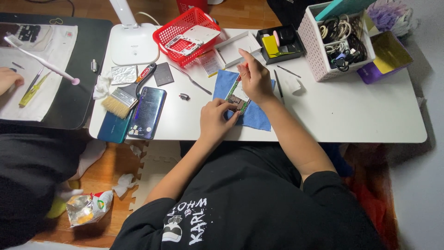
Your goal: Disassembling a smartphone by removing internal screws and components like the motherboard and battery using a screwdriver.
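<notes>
At the far left of the frame another person's hand (8, 78) rests on a white cloth (39, 69) beside a yellow tool (31, 91), apart from the work. On the white desk (351, 115), left of centre, a paintbrush (128, 92) lies over two phones (134, 115), set aside within reach. In the middle, the opened phone (238, 96) lies on a blue cloth (255, 115), likely to cushion it and catch small parts. The left hand (215, 121) pins its lower end, fingers clamped on the edge to steady it. The right hand (254, 79) sits over the upper end, fingers drawn together; what they pinch is hidden. At upper right a white basket (319, 46) keeps cables together.
</notes>
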